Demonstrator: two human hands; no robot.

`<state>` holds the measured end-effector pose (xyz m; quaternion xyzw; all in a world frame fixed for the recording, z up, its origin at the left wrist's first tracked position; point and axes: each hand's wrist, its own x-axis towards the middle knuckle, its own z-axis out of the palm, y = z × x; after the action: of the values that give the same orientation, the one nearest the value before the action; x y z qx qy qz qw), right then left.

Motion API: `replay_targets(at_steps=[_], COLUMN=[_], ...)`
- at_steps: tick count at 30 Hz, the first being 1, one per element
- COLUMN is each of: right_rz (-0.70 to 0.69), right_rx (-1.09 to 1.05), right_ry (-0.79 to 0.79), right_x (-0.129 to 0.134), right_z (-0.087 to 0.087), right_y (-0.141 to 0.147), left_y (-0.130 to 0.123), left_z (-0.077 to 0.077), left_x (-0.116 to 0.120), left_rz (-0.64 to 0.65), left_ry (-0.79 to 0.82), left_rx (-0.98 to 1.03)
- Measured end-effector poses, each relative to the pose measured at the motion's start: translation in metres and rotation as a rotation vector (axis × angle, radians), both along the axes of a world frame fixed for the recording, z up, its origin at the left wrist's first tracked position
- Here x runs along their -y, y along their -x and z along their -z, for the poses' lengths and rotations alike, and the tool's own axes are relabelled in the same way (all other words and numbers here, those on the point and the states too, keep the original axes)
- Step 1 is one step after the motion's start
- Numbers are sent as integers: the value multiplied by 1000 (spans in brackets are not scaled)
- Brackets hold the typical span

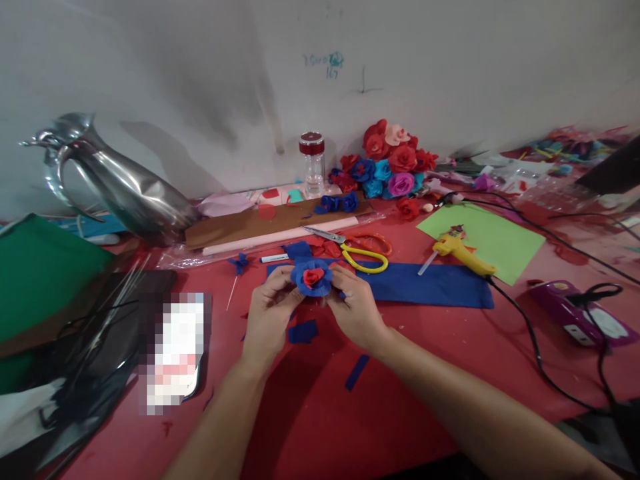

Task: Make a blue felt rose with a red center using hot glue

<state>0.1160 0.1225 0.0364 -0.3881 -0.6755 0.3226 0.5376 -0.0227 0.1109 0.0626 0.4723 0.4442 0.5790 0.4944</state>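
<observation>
Between my two hands is a paper flower [325, 285] with blue outer petals and a red centre, facing up toward me. My left hand [273, 308] pinches its left edge, fingers curled. On the other side my right hand [356, 303] grips the right edge, its fingertips partly hidden behind the petals. Beneath and behind the hands lies a long blue paper strip [435, 283]. Small blue scraps [303, 331] rest on the red table just below the flower. Scissors [363, 253] with yellow and orange handles lie just beyond my right hand.
A yellow glue gun [460, 252] sits on green paper [515, 243], its cord trailing to a purple power strip [583, 313]. Finished paper flowers [395, 160] are heaped by the wall. A metal jug [135, 183], a glass jar [313, 167] and a phone [177, 347] stand or lie around.
</observation>
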Motion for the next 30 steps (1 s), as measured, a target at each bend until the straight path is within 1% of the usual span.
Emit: replay_targets(at_steps=[6,9,13,20,24,30], right_rz=[-34,-38,-39,-27,-29,-18], right_rx=[-15,-15,16,29,20,12], right_ry=[9,4,0,-5,17,42], right_x=[1,1,1,1,0,-1], right_z=[-2,-2,-1,0,0,3], right_y=[0,0,-2,-2,-2,-1], left_y=[2,3,3,5,4,-1], left_z=[3,3,4,10,10,6], left_x=[0,-1,-1,-3,-2,0], left_rz=[21,11,6,51,71,74], left_ry=[-46,-54,-54,-69,-60,-2], left_rx=[-27,-25,20,79,47,-23])
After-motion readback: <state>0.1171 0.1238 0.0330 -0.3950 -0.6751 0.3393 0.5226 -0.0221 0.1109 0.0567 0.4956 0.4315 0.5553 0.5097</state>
